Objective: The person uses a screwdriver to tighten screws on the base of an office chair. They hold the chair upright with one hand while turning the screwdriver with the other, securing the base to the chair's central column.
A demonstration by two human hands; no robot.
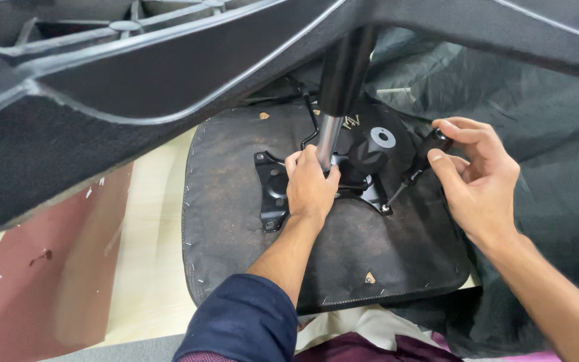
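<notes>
An upturned chair seat (236, 221), black with stapled edges, lies in front of me. A black metal mounting plate (275, 194) is fixed at its middle, with a silver and black gas cylinder (330, 134) rising from it. My left hand (311, 188) is wrapped around the bottom of the cylinder where it meets the plate. My right hand (477, 174) grips the black handle of a screwdriver (418, 169). Its tip rests on the plate's near right corner.
The chair's black star base (102, 87) hangs across the top of the view, close to my head. Dark fabric (544, 134) lies crumpled to the right. A reddish-brown board (41, 281) and pale floor (155, 228) are at the left.
</notes>
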